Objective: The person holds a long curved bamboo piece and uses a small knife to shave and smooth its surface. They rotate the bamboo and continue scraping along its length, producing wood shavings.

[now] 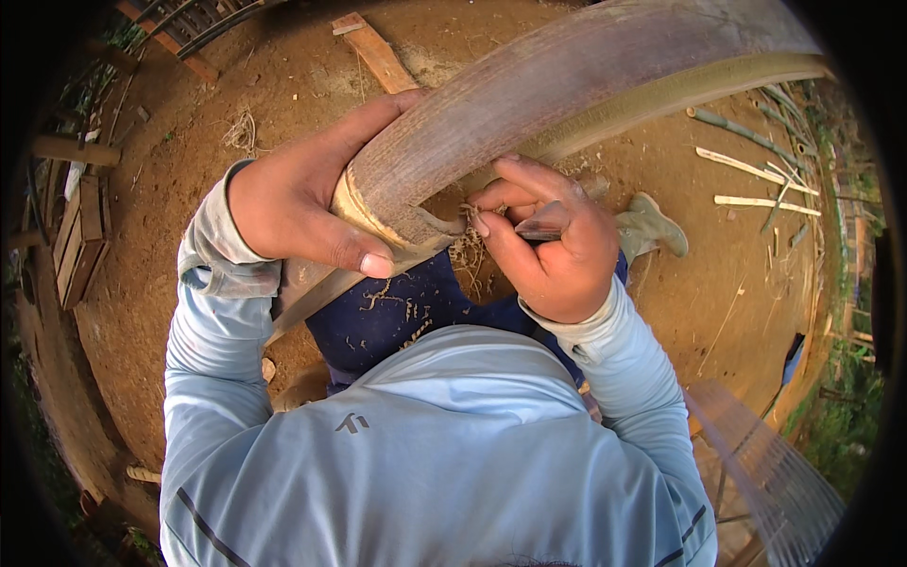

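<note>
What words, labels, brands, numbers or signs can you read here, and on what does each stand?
No words or numbers are readable.
Light blue shirt: one small dark logo-like mark on its front, no legible lettering.
Bamboo pole: no lettering visible.

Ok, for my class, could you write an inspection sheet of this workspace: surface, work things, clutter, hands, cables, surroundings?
Surface: brown earth ground.
Work things: thick brownish stalk, pale band near its left-hand end, notch-like gap beside it; loose fibres at the gap.
Clutter: wooden plank, pale strips and green poles on the ground; shavings on the dark trousers.
Left grip: left hand holds the stalk by the pale band.
Right grip: right hand holds a dark metallic tool, mostly hidden.
Cables: nothing seen.
Surroundings: wooden crate at left, corrugated clear sheet lower right, greenery beyond.
</note>
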A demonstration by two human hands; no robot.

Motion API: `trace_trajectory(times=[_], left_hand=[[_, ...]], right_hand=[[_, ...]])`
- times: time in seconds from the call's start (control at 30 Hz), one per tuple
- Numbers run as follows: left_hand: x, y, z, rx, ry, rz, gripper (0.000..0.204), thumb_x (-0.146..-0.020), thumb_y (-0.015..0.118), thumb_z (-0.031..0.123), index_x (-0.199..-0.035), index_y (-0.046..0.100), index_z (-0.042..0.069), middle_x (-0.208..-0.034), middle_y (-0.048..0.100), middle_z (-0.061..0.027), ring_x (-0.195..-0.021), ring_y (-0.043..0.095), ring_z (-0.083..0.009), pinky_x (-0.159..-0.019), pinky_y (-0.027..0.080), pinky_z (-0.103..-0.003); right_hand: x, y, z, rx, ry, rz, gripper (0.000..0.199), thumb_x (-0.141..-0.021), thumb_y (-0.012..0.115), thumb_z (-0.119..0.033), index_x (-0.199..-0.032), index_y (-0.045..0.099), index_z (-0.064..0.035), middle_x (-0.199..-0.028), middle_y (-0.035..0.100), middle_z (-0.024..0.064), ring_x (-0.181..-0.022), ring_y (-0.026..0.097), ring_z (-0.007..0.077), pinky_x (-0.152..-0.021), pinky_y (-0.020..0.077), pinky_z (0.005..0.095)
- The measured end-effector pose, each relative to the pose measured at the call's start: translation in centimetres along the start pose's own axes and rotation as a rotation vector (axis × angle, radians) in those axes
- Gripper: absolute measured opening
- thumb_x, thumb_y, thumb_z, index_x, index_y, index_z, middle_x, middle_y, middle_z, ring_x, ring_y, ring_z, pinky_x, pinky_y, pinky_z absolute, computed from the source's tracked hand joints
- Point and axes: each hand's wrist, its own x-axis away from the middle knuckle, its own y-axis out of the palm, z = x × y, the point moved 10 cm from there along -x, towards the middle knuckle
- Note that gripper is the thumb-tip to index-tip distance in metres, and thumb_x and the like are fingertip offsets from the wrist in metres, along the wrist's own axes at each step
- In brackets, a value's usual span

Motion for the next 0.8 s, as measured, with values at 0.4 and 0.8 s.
trace_trajectory(times=[0.4,0.8], left_hand=[[-0.2,0.3,0.4,0.032,-0.01,-0.012,0.114,-0.068,0.09,0.035,-0.151,0.022,-0.007,-0.146,0.041,-0.0167,-0.136,0.039,-0.0245,-0.114,0.03,-0.037],[0.0,0.2,0.2,0.024,-0.012,0.018,0.115,-0.068,0.089,0.032,-0.151,0.021,-0.007,-0.145,0.043,-0.0179,-0.136,0.04,-0.0254,-0.113,0.03,-0.038]], right_hand=[[4.1,0.8,4.0,-0.189,0.212,0.234,0.02,-0.082,0.073,0.0,-0.102,0.067,-0.0005,-0.091,0.069,0.0108,-0.071,0.064,0.0139,-0.063,0.0504,0.0271],[4.4,2.9,6.0,-0.639,0.66,0.105,0.014,-0.089,0.07,-0.007,-0.095,0.064,0.0036,-0.066,0.062,0.0036,-0.055,0.057,0.0078,-0.051,0.0459,0.0229]])
